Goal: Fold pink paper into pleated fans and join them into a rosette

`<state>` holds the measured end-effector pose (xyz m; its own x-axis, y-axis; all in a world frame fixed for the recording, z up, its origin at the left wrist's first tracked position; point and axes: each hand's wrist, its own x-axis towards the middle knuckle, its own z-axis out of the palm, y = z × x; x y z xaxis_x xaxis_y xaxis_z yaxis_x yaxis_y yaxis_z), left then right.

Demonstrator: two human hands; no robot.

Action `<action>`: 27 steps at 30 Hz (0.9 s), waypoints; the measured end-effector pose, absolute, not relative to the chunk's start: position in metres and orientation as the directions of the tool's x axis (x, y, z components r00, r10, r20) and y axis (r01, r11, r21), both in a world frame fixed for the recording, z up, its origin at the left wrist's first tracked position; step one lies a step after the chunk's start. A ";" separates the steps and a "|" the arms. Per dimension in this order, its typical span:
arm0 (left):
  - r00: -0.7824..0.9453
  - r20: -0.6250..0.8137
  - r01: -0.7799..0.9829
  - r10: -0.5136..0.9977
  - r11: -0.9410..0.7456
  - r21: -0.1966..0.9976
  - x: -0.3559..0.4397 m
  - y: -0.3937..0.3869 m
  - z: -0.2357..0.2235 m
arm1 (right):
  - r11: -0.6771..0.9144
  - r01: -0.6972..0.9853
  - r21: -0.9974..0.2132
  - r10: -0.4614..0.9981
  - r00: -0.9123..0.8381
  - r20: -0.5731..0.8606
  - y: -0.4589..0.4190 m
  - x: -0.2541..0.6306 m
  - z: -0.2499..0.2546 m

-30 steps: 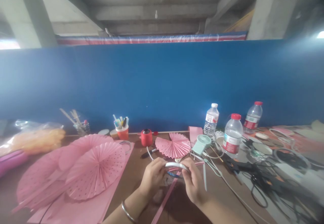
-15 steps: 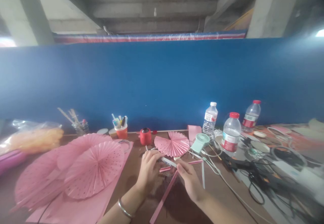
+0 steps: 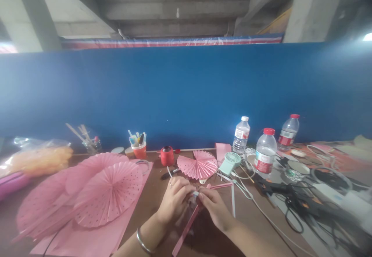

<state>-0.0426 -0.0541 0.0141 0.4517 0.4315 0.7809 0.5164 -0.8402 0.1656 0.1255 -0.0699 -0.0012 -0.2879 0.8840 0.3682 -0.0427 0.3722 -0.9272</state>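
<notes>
My left hand (image 3: 174,199), with a ring and a silver bangle, is closed, its fingertips pinching one end of a narrow whitish strip (image 3: 195,193). My right hand (image 3: 215,207) is closed too and pinches the strip's other end; only a short piece shows between the fingertips. What the strip is made of is unclear. Long pink strips (image 3: 186,232) lie on the table beneath and beside the hands. Just beyond them lies a half-opened pink pleated paper fan (image 3: 199,166).
Larger pink pleated fans (image 3: 112,193) lie on pink paper at left. Along the back stand a cup of pens (image 3: 139,151), a red round container (image 3: 167,157) and bottles (image 3: 266,152). A mint handheld fan (image 3: 229,164), cables (image 3: 293,206) and clutter occupy the right.
My hands have come closer together and slightly lower, so less of the whitish strip shows between them. A dark-handled object beyond my left hand is now uncovered.
</notes>
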 end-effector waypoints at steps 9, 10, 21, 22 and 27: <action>0.263 0.569 0.498 0.779 -0.615 0.611 -0.047 -0.037 0.008 | 0.388 -0.110 -0.915 0.867 -0.294 0.403 -0.071 0.131 0.009; 0.241 0.534 0.488 0.810 -0.577 0.655 -0.047 -0.036 0.008 | 0.382 -0.112 -0.917 0.864 -0.309 0.398 -0.070 0.132 0.009; 0.334 0.727 0.472 0.600 -0.774 0.422 -0.047 -0.042 0.015 | 0.452 -0.140 -0.881 0.821 -0.322 0.472 -0.064 0.135 -0.003; 0.341 0.738 0.473 0.583 -0.785 0.401 -0.047 -0.042 0.015 | 0.454 -0.140 -0.880 0.819 -0.325 0.474 -0.064 0.135 -0.004; 0.378 0.769 0.455 0.515 -0.827 0.330 -0.046 -0.043 0.015 | 0.412 -0.066 -0.909 0.867 -0.280 0.413 -0.064 0.135 -0.002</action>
<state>-0.0461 -0.0432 0.0154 0.3780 0.5152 0.7693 0.4551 -0.8270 0.3302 0.1346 -0.0643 -0.0019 -0.2801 0.8667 0.4128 -0.0660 0.4116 -0.9090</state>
